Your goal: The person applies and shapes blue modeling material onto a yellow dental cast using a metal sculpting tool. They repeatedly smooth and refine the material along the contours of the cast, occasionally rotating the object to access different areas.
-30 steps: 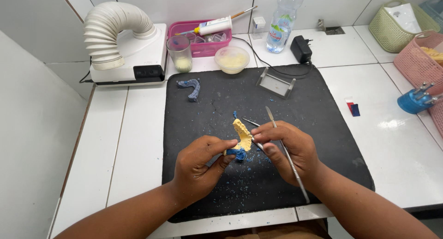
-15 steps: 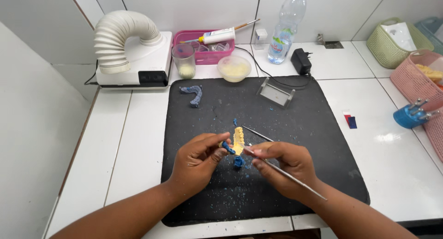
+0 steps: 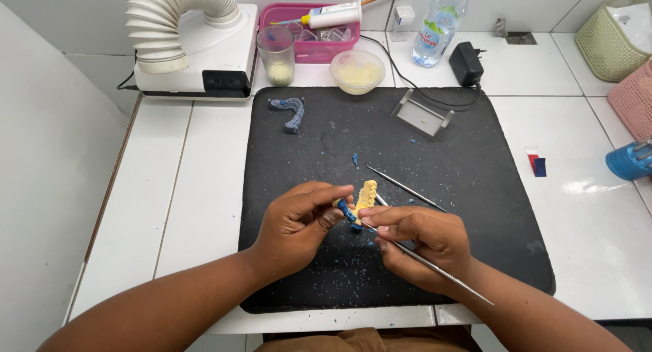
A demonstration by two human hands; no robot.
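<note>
The left hand (image 3: 299, 219) is curled with its thumb and forefinger pinched on a small yellow dental cast (image 3: 367, 192), holding it up just above the black work mat (image 3: 475, 189); a strip of blue wax (image 3: 346, 211) clings to the lower edge of the cast, right at the fingertips. The right hand (image 3: 421, 240) is closed in a pen-like grip round a thin metal carving instrument (image 3: 435, 270), whose working tip meets the blue wax while the long handle runs back over the wrist toward the mat's near edge. The cast looks like set stone: light, stiff and brittle, with a row of small teeth that would chip if knocked, so I would judge the safest hold to be on its flat sides, away from the teeth, much as the left fingers have it. The wax looks soft and crumbly, going by the blue flecks scattered over the mat. A second slim probe (image 3: 406, 187) lies on the mat just beyond the hands. Farther back rest a bluish-grey impression piece (image 3: 291, 113), a small grey metal stand (image 3: 422, 115), a bowl of pale yellow paste (image 3: 357, 71) and a clear cup (image 3: 276, 53) with yellowish fill. Behind them stand a white extractor unit with a ribbed hose (image 3: 183, 32), a pink tray (image 3: 305, 46), a plastic water bottle (image 3: 440, 26) and a black plug adapter (image 3: 467, 63).
</note>
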